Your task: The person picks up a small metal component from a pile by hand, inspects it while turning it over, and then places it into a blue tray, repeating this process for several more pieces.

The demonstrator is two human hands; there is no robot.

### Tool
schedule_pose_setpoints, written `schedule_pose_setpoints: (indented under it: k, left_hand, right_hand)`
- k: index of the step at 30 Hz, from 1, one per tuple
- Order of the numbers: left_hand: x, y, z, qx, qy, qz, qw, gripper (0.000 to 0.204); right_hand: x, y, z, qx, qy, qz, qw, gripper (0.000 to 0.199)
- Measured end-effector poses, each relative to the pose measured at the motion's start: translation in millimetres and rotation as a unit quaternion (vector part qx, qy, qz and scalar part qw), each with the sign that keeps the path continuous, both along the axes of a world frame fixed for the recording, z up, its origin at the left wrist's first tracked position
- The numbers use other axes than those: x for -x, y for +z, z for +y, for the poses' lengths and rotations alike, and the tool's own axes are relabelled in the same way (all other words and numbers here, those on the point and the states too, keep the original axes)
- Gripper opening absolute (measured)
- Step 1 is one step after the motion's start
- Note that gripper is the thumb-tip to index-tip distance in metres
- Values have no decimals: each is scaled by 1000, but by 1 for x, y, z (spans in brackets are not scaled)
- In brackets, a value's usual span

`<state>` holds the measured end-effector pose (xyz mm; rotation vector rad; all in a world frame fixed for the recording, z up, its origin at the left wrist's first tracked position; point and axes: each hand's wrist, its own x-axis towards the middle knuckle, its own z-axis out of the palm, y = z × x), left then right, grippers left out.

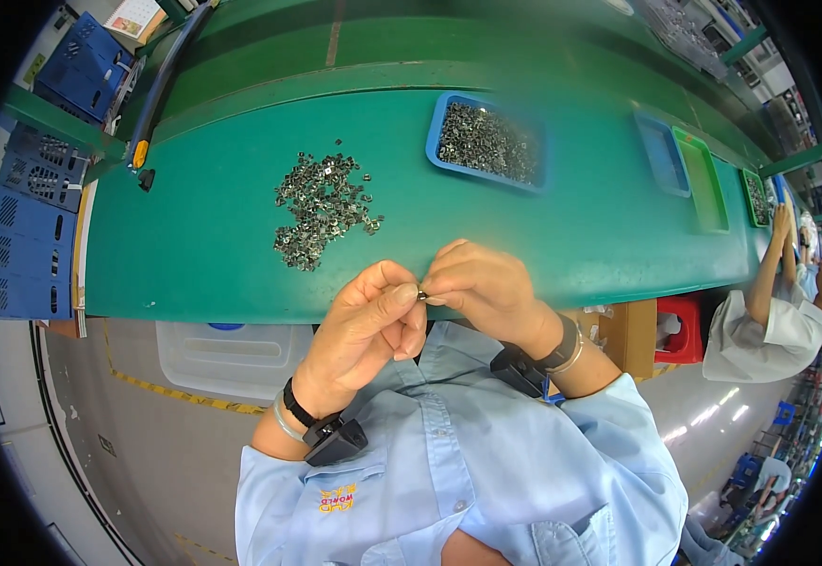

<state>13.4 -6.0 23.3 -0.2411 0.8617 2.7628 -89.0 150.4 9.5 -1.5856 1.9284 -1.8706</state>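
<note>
Both hands meet at the near edge of the green table (213, 217), just in front of my chest. Between their fingertips sits a small dark metal part (421, 294); its exact kind is too small to make out. My left hand (370, 316) pinches it between thumb and forefinger, the other fingers curled. From the other side my right hand (485, 288) closes thumb and fingertips on the same part. Beyond my left hand lies a loose pile of small metal parts (321, 208). Farther back, a blue tray (433, 141) holds many similar parts.
On the right stand a blue tray (661, 156), a green tray (704, 179) and a smaller green tray (749, 198) of parts. Blue crates (29, 245) are stacked at the left. A co-worker (770, 321) sits farther right, by a red stool (680, 330) and a cardboard box (630, 338).
</note>
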Motion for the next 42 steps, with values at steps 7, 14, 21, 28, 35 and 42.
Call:
schedule_pose_setpoints:
  k: [7,14,21,28,35,42]
  left_hand:
    - [-1,2,1,27,9,4,1000,13]
    - [0,2,-2,67,4,5,998,13]
    - [0,4,-2,71,3,-2,997,13]
    - [1,8,1,112,27,-21,993,15]
    - [1,5,2,103,34,-10,994,13]
    - [1,5,4,107,45,-6,993,13]
  right_hand:
    - [1,0,1,-2,8,2,1000,11]
    - [1,-1,1,-8,6,4,1000,12]
    - [1,-1,1,-13,3,7,1000,12]
    - [1,-2,0,-10,-3,8,1000,12]
    - [-3,-5,-1,-24,-19,-40,999,11]
    - [0,-5,-2,-21,-35,-25,999,14]
